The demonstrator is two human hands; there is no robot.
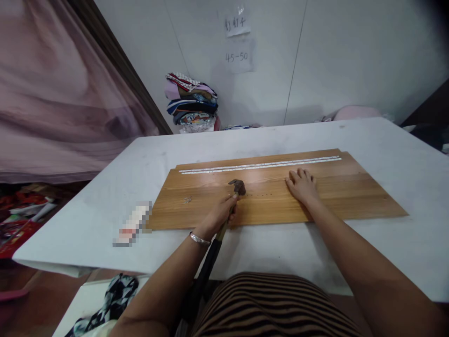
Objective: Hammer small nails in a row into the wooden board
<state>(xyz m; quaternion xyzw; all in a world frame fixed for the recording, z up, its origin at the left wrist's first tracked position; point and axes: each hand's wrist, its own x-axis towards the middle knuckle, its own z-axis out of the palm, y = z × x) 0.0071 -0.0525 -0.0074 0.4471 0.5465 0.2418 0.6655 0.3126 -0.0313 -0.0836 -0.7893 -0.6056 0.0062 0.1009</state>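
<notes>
My left hand [223,209], a silver bracelet at its wrist, is closed round a claw hammer [240,187] high on the shaft, just below the head. The dark handle runs down past my forearm. The hammer head is over a wooden board [336,192], beside a short row of small dark dots [259,194]; I cannot tell whether these are nail heads or holes. My right hand [303,185] rests on the board to the right of the row, fingers apart and holding nothing. Several loose nails [188,200] lie on the board's left part.
Two white strips [259,165] run along the board's far part. The board lies on a white table [105,187], with a pixelated object [133,224] at its left. Folded clothes [192,103] are stacked behind. A pink curtain [70,84] hangs left; patterned cloth [119,295] lies below.
</notes>
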